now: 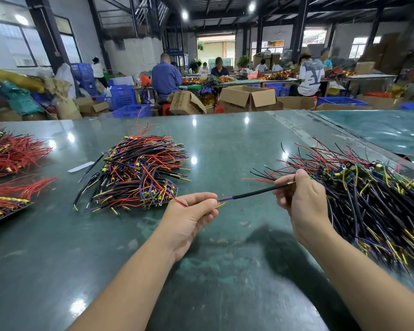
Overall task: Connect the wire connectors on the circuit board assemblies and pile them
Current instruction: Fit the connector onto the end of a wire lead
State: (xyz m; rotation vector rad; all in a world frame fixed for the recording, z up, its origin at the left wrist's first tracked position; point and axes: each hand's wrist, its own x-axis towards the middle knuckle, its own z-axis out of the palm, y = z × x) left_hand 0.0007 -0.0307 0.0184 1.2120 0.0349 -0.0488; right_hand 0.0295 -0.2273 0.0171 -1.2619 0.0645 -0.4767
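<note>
A black-sleeved wire (256, 192) stretches between both hands above the green table (225, 144). My left hand (191, 215) pinches its blue and yellow ends together with a thin red wire (164, 187) that runs back toward the middle pile. My right hand (301, 199) grips the sleeve's other end, where yellow and blue strands show at the fingers. A pile of wired circuit board assemblies (139, 173) lies ahead on the left. A larger, looser heap of assemblies (368, 206) with green boards spreads along the right, just behind my right hand.
Bundles of red wires (12, 154) lie at the table's left edge, with more (7, 199) nearer me. A white strip (81, 167) lies beside the middle pile. Beyond the table stand cardboard boxes (247, 97), blue crates (123, 96) and seated workers.
</note>
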